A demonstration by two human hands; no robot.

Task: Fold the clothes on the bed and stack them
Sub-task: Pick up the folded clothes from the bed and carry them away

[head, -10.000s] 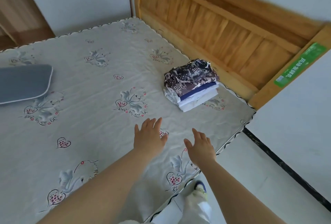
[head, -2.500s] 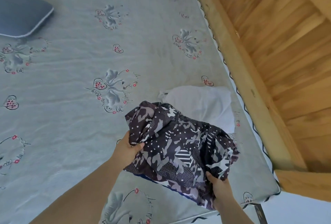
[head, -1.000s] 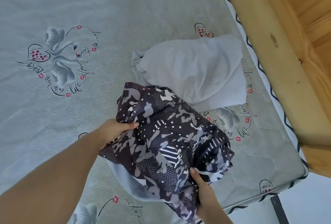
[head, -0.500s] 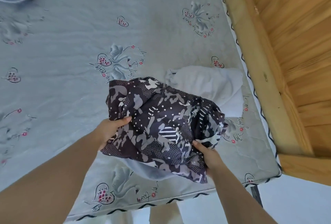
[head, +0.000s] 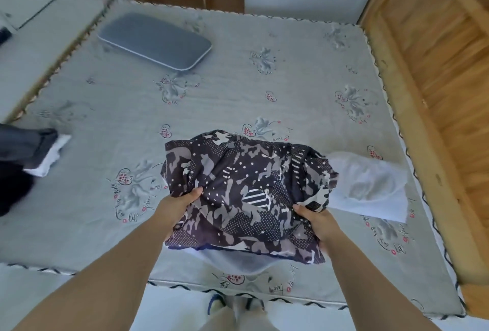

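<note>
I hold a bundle of clothes above the near part of the bed (head: 238, 87). Its top piece is a dark camouflage-print garment (head: 243, 193) with white dots. A pale blue-white garment (head: 232, 262) sags out beneath it. My left hand (head: 177, 209) grips the bundle's left side, thumb on top. My right hand (head: 317, 222) grips its right side from below. A white folded garment (head: 370, 187) lies on the mattress to the right, apart from the bundle.
A grey pillow (head: 156, 39) lies at the far left of the bed. A dark and white cloth heap (head: 29, 158) sits at the left edge. The wooden headboard (head: 434, 71) runs along the right side. My feet (head: 238, 307) stand at the mattress's near edge.
The stack was picked up from the bed, leaving the white garment behind. Over the last second the bundle rose and moved left, and my view tilted up over the whole bed.
</note>
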